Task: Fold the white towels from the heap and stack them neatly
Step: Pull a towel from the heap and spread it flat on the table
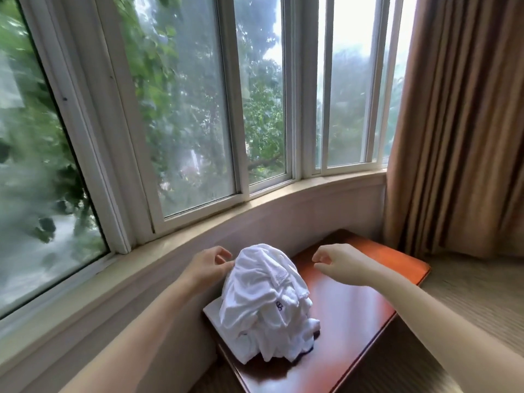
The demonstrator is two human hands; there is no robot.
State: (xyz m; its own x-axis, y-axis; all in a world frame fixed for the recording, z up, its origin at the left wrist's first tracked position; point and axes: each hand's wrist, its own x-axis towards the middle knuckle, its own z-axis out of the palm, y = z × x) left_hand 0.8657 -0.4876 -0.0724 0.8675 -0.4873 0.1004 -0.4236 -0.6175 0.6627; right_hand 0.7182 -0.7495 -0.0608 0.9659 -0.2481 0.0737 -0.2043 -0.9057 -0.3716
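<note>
Two bare forearms reached in from the bottom corners toward a glossy reddish-brown wooden table (pixel 354 307). On its left side stood the crumpled heap of white towels (pixel 266 302), tall and loose, resting partly on a flat white sheet (pixel 211 311) at the table's left edge. The left hand (pixel 208 265) lay against the heap's upper left side with its fingers curled. Whether they pinched cloth or only touched it could not be told. The right hand (pixel 337 262) hovered over bare wood, apart from the heap, loosely hooked and grasping nothing. Behind the table ran a pale curved window sill (pixel 170 245), then white-framed panes with green leaves outside. Pleated tan curtains (pixel 459 123) hung to the right.

No towel looked folded yet. The likeliest trouble was the heap itself: a tug on one tangled layer from so near the left edge could drag the rest over that edge.

How many towels the heap held was hidden. The white sheet beneath might have been a folded towel or something else. A dark scrap (pixel 310 348) under the heap's near side was unreadable, and the table's near end was cut off.
</note>
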